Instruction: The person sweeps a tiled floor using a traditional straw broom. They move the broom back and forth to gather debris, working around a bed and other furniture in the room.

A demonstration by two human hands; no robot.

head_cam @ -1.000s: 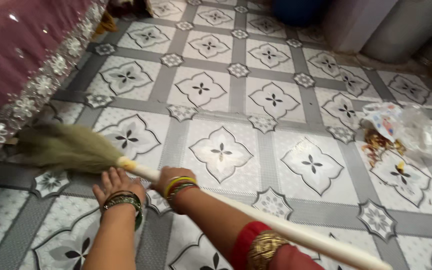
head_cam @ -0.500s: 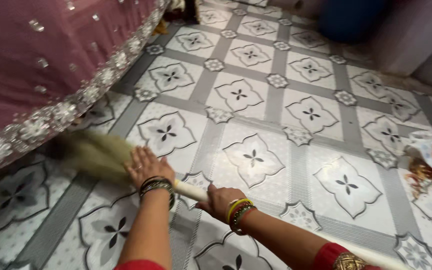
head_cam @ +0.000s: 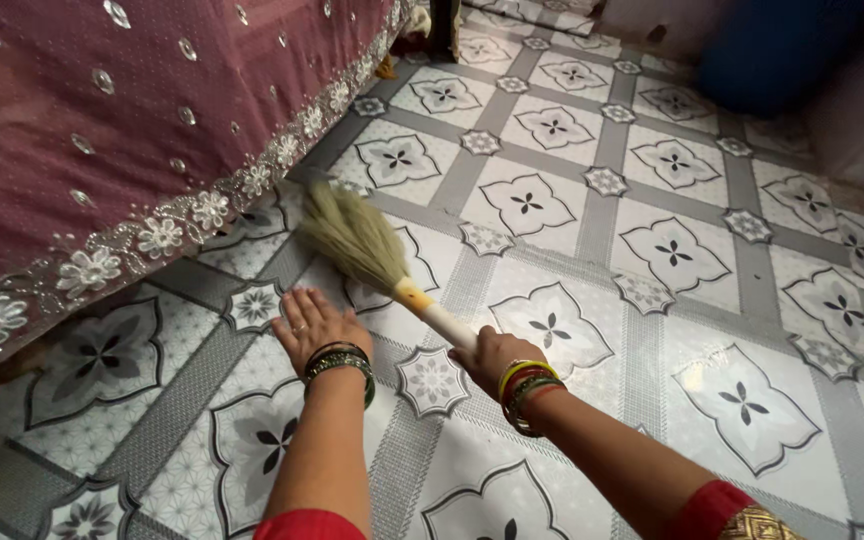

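Right hand (head_cam: 487, 358) is wrapped around the broom (head_cam: 392, 270), fingers pressed closed around the white handle just behind the yellow band where the bristles begin. The broom lies low over the tiled floor (head_cam: 672, 250), its pale green-brown bristle head fanned out and pointing up and away from the person, toward the bedcover (head_cam: 102, 130). The bristle tips sit just beside the bedcover's hem, near its white embroidered flowers; whether they touch the cloth cannot be told. Only a short stretch of handle shows, between the band and the right hand.

Left hand (head_cam: 317, 322) is down flat, palm on the floor, fingers spread, just beside the broom's bristle head on the bedcover side and apart from the handle. It holds nothing. A ring shows on one finger. Dark green bangles (head_cam: 340, 362) circle the left wrist; yellow, green and red bangles (head_cam: 524, 392) circle the right wrist, just behind the hand on the broom. Red sleeves show at the bottom edge on both arms.

The bedcover is mauve, studded with shiny sequins, hanging over the floor far from the broom's handle end. The floor is white with grey bands and dark four-petal motifs. Beyond the broom, far from the bedcover, a blue container (head_cam: 772, 45) stands blurred at the top edge.
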